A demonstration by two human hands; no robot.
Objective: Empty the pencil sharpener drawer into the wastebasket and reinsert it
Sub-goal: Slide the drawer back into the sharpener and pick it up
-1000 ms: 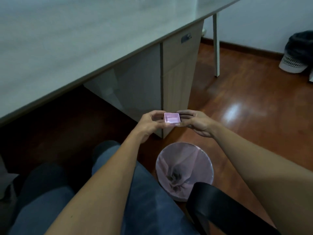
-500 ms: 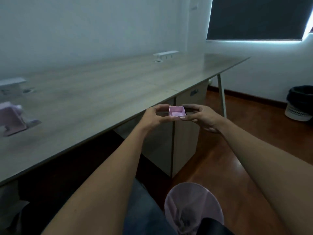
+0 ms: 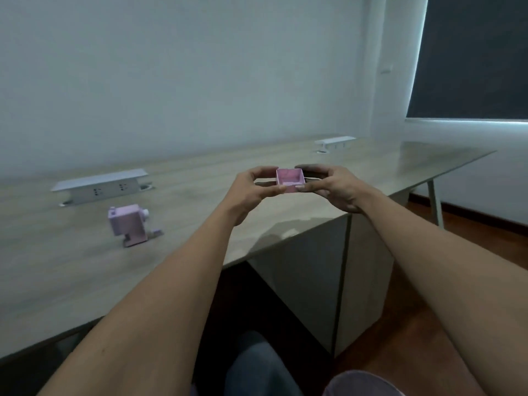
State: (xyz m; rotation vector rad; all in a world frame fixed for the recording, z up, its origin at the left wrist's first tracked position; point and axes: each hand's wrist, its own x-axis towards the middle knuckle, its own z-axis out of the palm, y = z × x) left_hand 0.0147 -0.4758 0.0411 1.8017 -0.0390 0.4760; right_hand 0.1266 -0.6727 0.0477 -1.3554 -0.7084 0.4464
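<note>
A small pink drawer [image 3: 290, 180] is held open side up above the desk's front edge, and it looks empty inside. My left hand [image 3: 251, 192] pinches its left side and my right hand [image 3: 333, 188] pinches its right side. The pink pencil sharpener [image 3: 129, 228] stands on the desk [image 3: 200, 224] to the left, well apart from the drawer. Only the rim of the wastebasket [image 3: 363, 382] with its pink liner shows at the bottom edge, below my right forearm.
Two white socket boxes [image 3: 100, 187] [image 3: 334, 142] sit along the back of the desk. A cabinet [image 3: 328, 270] stands under the desk on the right, with a desk leg [image 3: 435, 201] beyond it. My knees in blue trousers are at the bottom.
Both hands have lifted the drawer from above the wastebasket up to desk height. The view has tilted up, so the sharpener has come into view and the wastebasket has dropped to the bottom edge.
</note>
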